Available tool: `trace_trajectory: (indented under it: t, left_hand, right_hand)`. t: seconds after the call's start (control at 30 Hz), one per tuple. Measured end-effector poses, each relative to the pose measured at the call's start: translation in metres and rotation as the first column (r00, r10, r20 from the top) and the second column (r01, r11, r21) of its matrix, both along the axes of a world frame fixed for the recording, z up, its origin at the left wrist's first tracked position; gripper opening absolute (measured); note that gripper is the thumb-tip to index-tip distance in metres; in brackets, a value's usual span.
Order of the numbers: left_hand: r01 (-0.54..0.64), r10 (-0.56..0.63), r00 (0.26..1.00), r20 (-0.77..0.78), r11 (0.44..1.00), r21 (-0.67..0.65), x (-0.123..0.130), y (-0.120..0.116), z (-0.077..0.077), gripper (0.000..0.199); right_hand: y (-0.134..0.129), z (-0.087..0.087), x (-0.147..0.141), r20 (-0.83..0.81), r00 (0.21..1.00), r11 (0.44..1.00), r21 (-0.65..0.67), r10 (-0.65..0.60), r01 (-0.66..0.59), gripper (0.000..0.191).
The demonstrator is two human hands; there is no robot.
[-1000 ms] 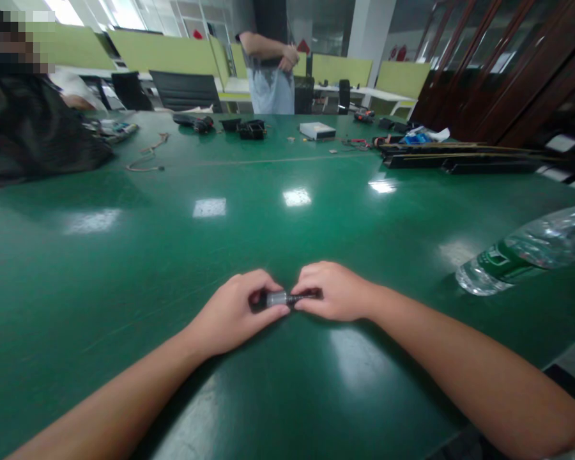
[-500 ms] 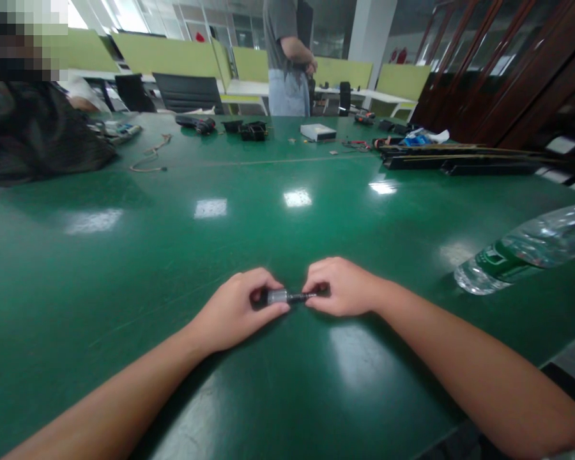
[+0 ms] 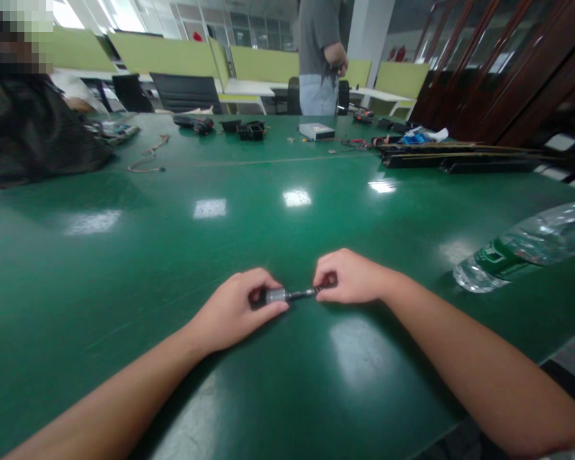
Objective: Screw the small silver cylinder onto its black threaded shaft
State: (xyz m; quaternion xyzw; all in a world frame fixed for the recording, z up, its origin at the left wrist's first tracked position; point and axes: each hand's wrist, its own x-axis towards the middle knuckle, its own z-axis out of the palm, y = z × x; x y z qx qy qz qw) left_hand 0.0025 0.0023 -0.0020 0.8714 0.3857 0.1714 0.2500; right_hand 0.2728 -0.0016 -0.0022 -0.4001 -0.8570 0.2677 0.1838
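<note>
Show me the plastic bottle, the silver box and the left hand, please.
Plastic bottle [image 3: 503,260]: head view, on its green label.
Silver box [image 3: 315,129]: head view, on its top face.
Left hand [image 3: 227,313]: head view, on its back.

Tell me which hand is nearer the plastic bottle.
Right. The right hand sits left of the plastic bottle, with tabletop between; the left hand is farther left, its fingers around the grey-and-black piece.

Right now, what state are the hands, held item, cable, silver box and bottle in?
held item, partly hidden by fingers
left hand, closed around its thick end
right hand, pinching its thin end
cable, loosely bent
silver box, lying flat
bottle, label on, fill level unclear
</note>
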Motion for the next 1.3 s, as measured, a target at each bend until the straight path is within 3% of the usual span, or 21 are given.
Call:
trace_trajectory:
  t: [0.27,0.43,0.77,1.07,1.3]
  left_hand:
    - [-0.004,0.004,1.0,0.002,1.0,0.013,0.001,-0.001,0.001,0.027]
    - [0.003,-0.003,1.0,0.004,1.0,0.019,0.0,-0.001,0.0,0.027]
    - [0.026,-0.025,1.0,-0.009,0.999,0.034,0.0,0.001,-0.002,0.027]
    - [0.033,-0.033,0.999,-0.001,0.998,0.047,0.0,0.0,-0.001,0.022]
    - [0.023,-0.023,1.0,-0.004,0.999,0.035,0.0,0.001,-0.001,0.025]
  right_hand:
    - [0.008,0.003,0.016,0.017,0.999,0.995,-0.087,-0.049,0.05,0.009]
    - [0.003,0.005,0.011,0.014,1.0,0.995,-0.1,-0.023,0.024,0.009]
    - [-0.007,-0.014,-0.034,0.015,0.999,0.99,0.127,0.052,-0.053,0.021]
    - [-0.008,-0.009,-0.031,0.024,0.999,0.993,0.104,0.044,-0.047,0.024]
    - [-0.01,-0.01,-0.032,-0.006,0.998,0.983,0.174,0.065,-0.063,0.022]
